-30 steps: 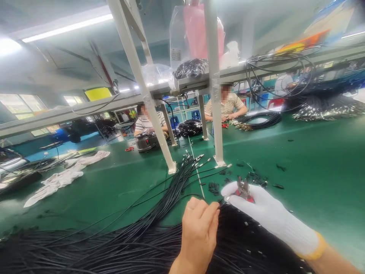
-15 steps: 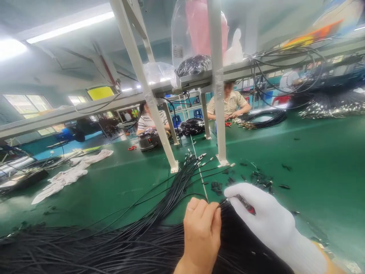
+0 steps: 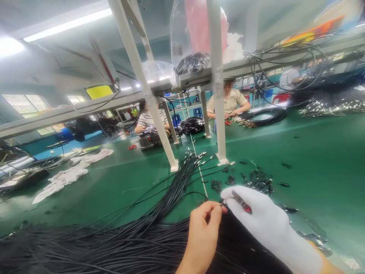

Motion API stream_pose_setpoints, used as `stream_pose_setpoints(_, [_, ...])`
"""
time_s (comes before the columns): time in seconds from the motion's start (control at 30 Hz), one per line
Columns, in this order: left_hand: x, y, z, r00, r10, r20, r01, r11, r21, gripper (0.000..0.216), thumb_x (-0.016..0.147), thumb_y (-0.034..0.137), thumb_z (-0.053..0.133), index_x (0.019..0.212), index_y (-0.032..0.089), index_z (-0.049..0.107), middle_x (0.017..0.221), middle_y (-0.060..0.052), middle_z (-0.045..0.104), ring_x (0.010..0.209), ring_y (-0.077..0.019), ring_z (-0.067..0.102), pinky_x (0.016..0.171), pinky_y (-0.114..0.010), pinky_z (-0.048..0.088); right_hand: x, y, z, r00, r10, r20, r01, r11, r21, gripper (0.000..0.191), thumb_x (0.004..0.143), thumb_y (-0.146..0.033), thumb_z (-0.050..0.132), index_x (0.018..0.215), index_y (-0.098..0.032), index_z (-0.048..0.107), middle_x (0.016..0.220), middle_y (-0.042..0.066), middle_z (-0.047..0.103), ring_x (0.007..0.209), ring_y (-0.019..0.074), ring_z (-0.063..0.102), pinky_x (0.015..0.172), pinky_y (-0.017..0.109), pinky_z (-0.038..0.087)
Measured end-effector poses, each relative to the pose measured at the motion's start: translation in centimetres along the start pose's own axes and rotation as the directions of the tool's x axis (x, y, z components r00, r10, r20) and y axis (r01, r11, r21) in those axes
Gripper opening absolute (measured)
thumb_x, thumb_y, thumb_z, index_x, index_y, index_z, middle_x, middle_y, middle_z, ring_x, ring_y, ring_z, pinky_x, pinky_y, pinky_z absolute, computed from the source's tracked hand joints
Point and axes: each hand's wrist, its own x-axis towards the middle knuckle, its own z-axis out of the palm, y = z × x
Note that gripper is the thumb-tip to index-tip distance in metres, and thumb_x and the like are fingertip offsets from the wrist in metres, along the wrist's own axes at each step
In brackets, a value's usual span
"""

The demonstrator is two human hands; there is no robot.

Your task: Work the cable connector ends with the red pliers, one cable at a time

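My left hand point(image 3: 203, 230), bare, is closed in a pinch at the end of a black cable point(image 3: 223, 204); the fingertips hide most of that end. Touching or nearly touching it is my right hand point(image 3: 261, 213) in a white glove. The glove is wrapped round a small hand tool point(image 3: 242, 201) with dark and red parts, its jaws mostly hidden. Below both hands spreads a thick heap of black cables point(image 3: 128, 247). A bundle of them point(image 3: 173, 188) runs away from me to bright metal ends.
Small black pieces point(image 3: 258, 180) lie scattered on the green table point(image 3: 313, 160) beyond the glove. Pale shelf posts point(image 3: 219, 114) stand on the tabletop. A white cloth point(image 3: 71, 173) lies at left. Two people sit across, near a coiled cable bundle point(image 3: 262, 116) and a dark device point(image 3: 148, 140).
My left hand has turned and its fingertips have shifted right, closer to the glove. The gloved hand has moved slightly left and down with the tool in it.
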Motion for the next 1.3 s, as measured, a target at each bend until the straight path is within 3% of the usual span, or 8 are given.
stream_pose_setpoints(0.13, [0.2, 0.1, -0.1, 0.998, -0.056, -0.003, 0.056, 0.998, -0.021, 0.028, 0.087, 0.033, 0.054, 0.076, 0.016, 0.074, 0.079, -0.005, 0.069, 0.084, -0.0209, 0.059, 0.082, -0.031, 0.042, 0.0, -0.2, 0.0, 1.000, 0.017, 0.013, -0.017, 1.000, 0.025, 0.025, 0.083, -0.035, 0.049, 0.085, -0.025, 0.072, 0.085, 0.002, 0.076, 0.072, 0.0162, 0.071, 0.066, 0.026, 0.058])
stream_pose_setpoints(0.37, [0.2, 0.6, -0.3, 0.991, -0.135, -0.005, 0.134, 0.989, -0.067, 0.025, 0.080, 0.035, 0.059, 0.065, 0.017, 0.069, 0.062, 0.001, 0.056, 0.065, -0.0154, 0.049, 0.065, -0.026, 0.039, 0.0, -0.4, 0.0, 0.999, 0.021, 0.041, -0.021, 1.000, 0.003, 0.025, 0.084, -0.033, 0.048, 0.086, -0.025, 0.071, 0.085, 0.001, 0.076, 0.071, 0.0159, 0.070, 0.065, 0.027, 0.057])
stream_pose_setpoints(0.6, [0.5, 0.4, -0.5, 0.985, -0.173, 0.013, 0.173, 0.979, -0.107, 0.020, 0.073, 0.028, 0.057, 0.058, 0.017, 0.065, 0.054, 0.004, 0.043, 0.056, -0.0114, 0.035, 0.056, -0.025, 0.028, -0.6, 0.2, 0.2, 0.991, -0.120, 0.057, 0.121, 0.993, -0.009, 0.025, 0.082, -0.020, 0.049, 0.094, -0.027, 0.070, 0.090, 0.000, 0.074, 0.076, 0.0148, 0.068, 0.066, 0.025, 0.054])
stream_pose_setpoints(0.83, [0.8, -0.2, -0.3, 0.971, -0.223, 0.085, 0.233, 0.963, -0.134, 0.017, 0.067, 0.032, 0.053, 0.058, 0.019, 0.058, 0.046, 0.009, 0.027, 0.048, -0.0093, 0.020, 0.050, -0.027, 0.013, -0.7, 0.7, 0.3, 0.973, -0.220, 0.073, 0.224, 0.974, -0.041, 0.028, 0.079, -0.013, 0.050, 0.097, -0.026, 0.068, 0.094, 0.001, 0.074, 0.083, 0.0165, 0.069, 0.074, 0.028, 0.055])
stream_pose_setpoints(1.07, [1.2, -1.4, -0.4, 0.970, -0.216, 0.110, 0.234, 0.954, -0.187, 0.014, 0.062, 0.030, 0.052, 0.056, 0.019, 0.056, 0.046, 0.009, 0.032, 0.047, -0.0078, 0.020, 0.050, -0.026, 0.014, -0.7, 0.7, 0.5, 0.948, -0.317, 0.027, 0.318, 0.945, -0.078, 0.026, 0.080, -0.014, 0.051, 0.095, -0.026, 0.067, 0.088, 0.001, 0.073, 0.077, 0.0152, 0.069, 0.068, 0.025, 0.055])
stream_pose_setpoints(1.2, [2.0, -3.1, -0.2, 0.968, -0.233, 0.097, 0.249, 0.943, -0.219, 0.012, 0.057, 0.030, 0.049, 0.052, 0.020, 0.052, 0.042, 0.008, 0.036, 0.042, -0.0071, 0.021, 0.048, -0.027, 0.013, -1.0, 1.4, 1.1, 0.926, -0.371, 0.066, 0.377, 0.918, -0.120, 0.028, 0.078, -0.013, 0.052, 0.095, -0.027, 0.068, 0.088, 0.001, 0.073, 0.077, 0.0164, 0.070, 0.069, 0.026, 0.057])
stream_pose_setpoints(1.3, [2.5, -3.7, -0.1, 0.964, -0.237, 0.117, 0.258, 0.943, -0.209, 0.011, 0.055, 0.031, 0.051, 0.050, 0.021, 0.051, 0.039, 0.006, 0.036, 0.040, -0.0079, 0.025, 0.047, -0.027, 0.013, -0.8, 2.7, 1.6, 0.937, -0.349, 0.034, 0.349, 0.919, -0.183, 0.034, 0.076, -0.016, 0.054, 0.103, -0.029, 0.069, 0.096, 0.002, 0.075, 0.082, 0.0193, 0.072, 0.070, 0.028, 0.058])
